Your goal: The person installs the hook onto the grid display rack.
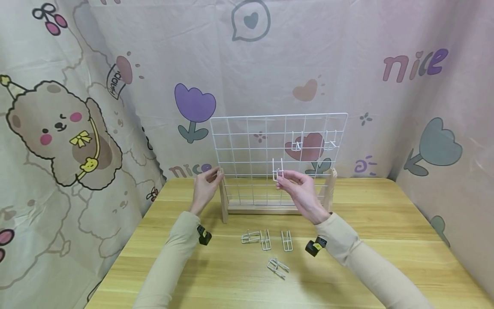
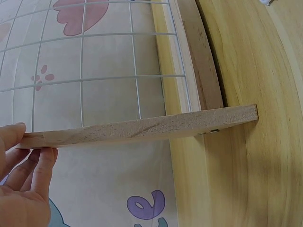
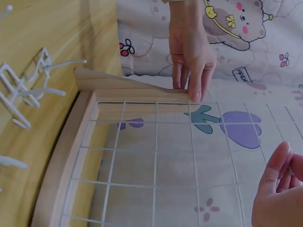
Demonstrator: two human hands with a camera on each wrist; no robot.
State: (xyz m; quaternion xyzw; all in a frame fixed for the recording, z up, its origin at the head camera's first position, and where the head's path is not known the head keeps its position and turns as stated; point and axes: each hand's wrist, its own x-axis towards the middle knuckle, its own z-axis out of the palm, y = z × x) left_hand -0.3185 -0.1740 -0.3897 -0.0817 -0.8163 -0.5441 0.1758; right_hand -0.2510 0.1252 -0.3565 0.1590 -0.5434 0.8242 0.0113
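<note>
A white wire grid panel (image 1: 278,115) stands upright in a wooden frame on the table. My left hand (image 1: 206,189) pinches the top end of the frame's left wooden post (image 2: 142,126) between thumb and fingers. With thumb and fingertips, my right hand (image 1: 302,193) holds a white wire hook (image 1: 273,167) in front of the grid's middle, its two prongs pointing up. Whether that hook touches the grid wires, I cannot tell. In the right wrist view the held hook is hidden. Two white hooks, one left (image 1: 296,146) and one right (image 1: 329,145), hang on the grid's upper right.
Several loose white hooks (image 1: 287,241) lie on the wooden table (image 1: 370,240) before the frame, one (image 1: 277,268) nearer to me. The frame's right post (image 1: 329,191) is partly behind my right hand. A printed cloth (image 1: 251,64) hangs behind the table.
</note>
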